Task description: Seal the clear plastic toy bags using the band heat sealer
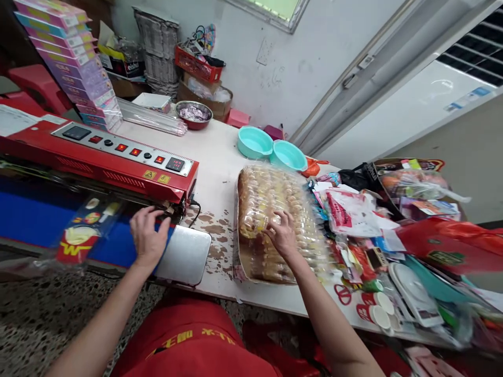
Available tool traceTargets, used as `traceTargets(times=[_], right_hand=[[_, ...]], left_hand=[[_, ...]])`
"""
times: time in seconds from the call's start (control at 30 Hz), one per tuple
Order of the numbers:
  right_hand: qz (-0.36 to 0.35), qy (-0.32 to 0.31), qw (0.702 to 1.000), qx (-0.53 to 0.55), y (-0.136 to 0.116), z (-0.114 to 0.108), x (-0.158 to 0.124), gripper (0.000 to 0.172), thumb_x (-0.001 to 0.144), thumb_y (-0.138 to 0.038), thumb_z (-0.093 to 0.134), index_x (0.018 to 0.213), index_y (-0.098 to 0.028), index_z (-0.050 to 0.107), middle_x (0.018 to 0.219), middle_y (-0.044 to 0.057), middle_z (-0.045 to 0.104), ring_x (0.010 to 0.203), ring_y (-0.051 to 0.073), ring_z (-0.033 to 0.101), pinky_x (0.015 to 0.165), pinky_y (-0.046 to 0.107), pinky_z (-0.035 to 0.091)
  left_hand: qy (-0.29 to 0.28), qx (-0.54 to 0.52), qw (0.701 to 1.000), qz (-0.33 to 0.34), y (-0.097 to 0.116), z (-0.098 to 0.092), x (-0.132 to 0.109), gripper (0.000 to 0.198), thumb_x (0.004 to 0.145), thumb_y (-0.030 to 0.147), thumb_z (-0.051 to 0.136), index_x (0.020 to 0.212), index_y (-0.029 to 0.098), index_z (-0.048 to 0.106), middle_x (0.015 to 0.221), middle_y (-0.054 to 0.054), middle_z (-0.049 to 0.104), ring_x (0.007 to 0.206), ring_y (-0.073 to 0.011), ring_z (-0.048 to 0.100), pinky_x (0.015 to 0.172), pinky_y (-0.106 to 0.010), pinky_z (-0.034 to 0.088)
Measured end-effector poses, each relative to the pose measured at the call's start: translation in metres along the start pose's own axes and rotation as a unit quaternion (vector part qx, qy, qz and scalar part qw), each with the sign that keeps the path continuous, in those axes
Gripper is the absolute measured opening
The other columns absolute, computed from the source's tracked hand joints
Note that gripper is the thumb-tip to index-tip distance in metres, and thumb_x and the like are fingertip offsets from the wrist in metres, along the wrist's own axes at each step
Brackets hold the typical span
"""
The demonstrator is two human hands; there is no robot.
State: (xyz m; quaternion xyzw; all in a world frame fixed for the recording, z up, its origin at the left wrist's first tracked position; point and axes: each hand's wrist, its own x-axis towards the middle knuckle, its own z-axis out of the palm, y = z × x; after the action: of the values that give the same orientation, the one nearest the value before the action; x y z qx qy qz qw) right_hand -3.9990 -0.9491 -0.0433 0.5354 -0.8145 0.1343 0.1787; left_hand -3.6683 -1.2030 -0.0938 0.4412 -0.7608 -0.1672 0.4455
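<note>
Toward five o'clock, a cardboard carton [248, 256] is holding glossy plastic packs [264, 193]; left hand [148, 236] and right hand [284, 235] are being held spread.

I take the red steel bowl [198, 125] of small packets as my mark. Just left of it I see a bundle of long clear plastic sleeves [151, 118], and farther left a tall stack of pink and purple boxes [84, 70]. Behind it, a red plastic basket [196, 64] sits above a cardboard box [221, 111]. To its right I have two turquoise basins [255, 142], side by side. Well right of it and nearer me lie red-handled scissors [343, 299] and printed paper cups [369, 314].
</note>
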Motion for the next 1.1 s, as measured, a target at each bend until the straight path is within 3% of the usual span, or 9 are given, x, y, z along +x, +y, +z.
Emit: traceTargets(times=[0.23,0.37,0.47,0.63,0.77,0.87,0.93,1.03,1.1], right_hand=[[-0.043,-0.041,0.998,0.025,0.008,0.001,0.01,0.016,0.083,-0.034,0.067,0.094,-0.022,0.067,0.119,0.013,0.058,0.11,0.031,0.052,0.093,0.048,0.045],[-0.044,-0.09,0.995,0.022,0.015,-0.002,0.006,0.013,0.083,-0.033,0.067,0.076,-0.021,0.068,0.115,0.014,0.061,0.107,0.032,0.054,0.089,0.048,0.047],[-0.034,-0.08,0.993,0.077,0.019,-0.01,0.002,0.021,0.082,-0.036,0.068,0.067,-0.021,0.065,0.115,0.014,0.063,0.108,0.033,0.055,0.09,0.05,0.047],[0.061,-0.005,0.946,0.319,0.009,-0.05,0.008,0.027,0.084,-0.042,0.066,0.068,-0.021,0.062,0.11,0.012,0.07,0.103,0.027,0.065,0.089,0.045,0.05],[0.137,0.042,0.897,0.419,-0.01,-0.095,0.027,0.022,0.079,-0.04,0.072,0.071,-0.02,0.066,0.093,0.009,0.076,0.097,0.028,0.071,0.083,0.04,0.054],[0.136,0.054,0.861,0.486,-0.029,-0.111,0.042,0.02,0.074,-0.037,0.078,0.07,-0.02,0.069,0.084,0.006,0.076,0.097,0.028,0.071,0.086,0.041,0.055],[0.14,0.022,0.823,0.551,-0.044,-0.107,0.049,0.021,0.071,-0.038,0.08,0.068,-0.021,0.068,0.078,0.005,0.076,0.097,0.028,0.071,0.084,0.041,0.057],[0.162,-0.035,0.779,0.604,-0.069,-0.085,0.051,0.025,0.069,-0.041,0.081,0.067,-0.021,0.066,0.078,0.006,0.075,0.097,0.028,0.071,0.078,0.039,0.059],[0.176,-0.05,0.773,0.608,-0.085,-0.066,0.05,0.027,0.069,-0.042,0.08,0.067,-0.02,0.066,0.084,0.007,0.076,0.096,0.028,0.071,0.076,0.038,0.058]], left_hand=[[-0.153,-0.061,0.985,0.055,0.059,0.033,-0.05,0.015,0.088,0.028,0.056,0.094,0.018,0.066,0.114,-0.01,0.064,0.108,-0.0256,0.057,0.094,-0.039,0.044],[-0.184,-0.09,0.978,0.037,0.072,0.038,-0.062,0.014,0.089,0.028,0.053,0.09,0.02,0.065,0.112,-0.009,0.065,0.108,-0.024,0.058,0.097,-0.038,0.044],[-0.198,-0.09,0.976,0.018,0.077,0.039,-0.068,0.014,0.089,0.029,0.053,0.086,0.021,0.064,0.109,-0.008,0.066,0.106,-0.0238,0.06,0.095,-0.038,0.045],[-0.205,-0.112,0.972,-0.012,0.089,0.031,-0.068,0.012,0.087,0.028,0.053,0.085,0.021,0.063,0.105,-0.007,0.067,0.106,-0.0232,0.06,0.094,-0.037,0.046],[-0.219,-0.188,0.955,-0.061,0.116,0.027,-0.052,0.02,0.085,0.03,0.058,0.102,0.021,0.061,0.107,-0.007,0.066,0.098,-0.0213,0.062,0.089,-0.036,0.048],[-0.268,-0.329,0.898,-0.116,0.145,0.027,-0.034,0.056,0.074,0.034,0.072,0.125,0.022,0.052,0.125,-0.01,0.06,0.109,-0.0217,0.06,0.093,-0.036,0.047],[-0.322,-0.434,0.824,-0.168,0.159,0.026,-0.023,0.079,0.065,0.033,0.08,0.134,0.022,0.043,0.131,-0.012,0.057,0.113,-0.0235,0.059,0.093,-0.037,0.048],[-0.401,-0.526,0.705,-0.255,0.164,0.019,-0.014,0.076,0.062,0.028,0.081,0.129,0.018,0.047,0.115,-0.012,0.065,0.097,-0.0231,0.066,0.082,-0.035,0.052],[-0.413,-0.544,0.67,-0.29,0.155,0.011,-0.013,0.065,0.06,0.023,0.08,0.118,0.016,0.054,0.103,-0.01,0.069,0.088,-0.0211,0.067,0.076,-0.032,0.052]])
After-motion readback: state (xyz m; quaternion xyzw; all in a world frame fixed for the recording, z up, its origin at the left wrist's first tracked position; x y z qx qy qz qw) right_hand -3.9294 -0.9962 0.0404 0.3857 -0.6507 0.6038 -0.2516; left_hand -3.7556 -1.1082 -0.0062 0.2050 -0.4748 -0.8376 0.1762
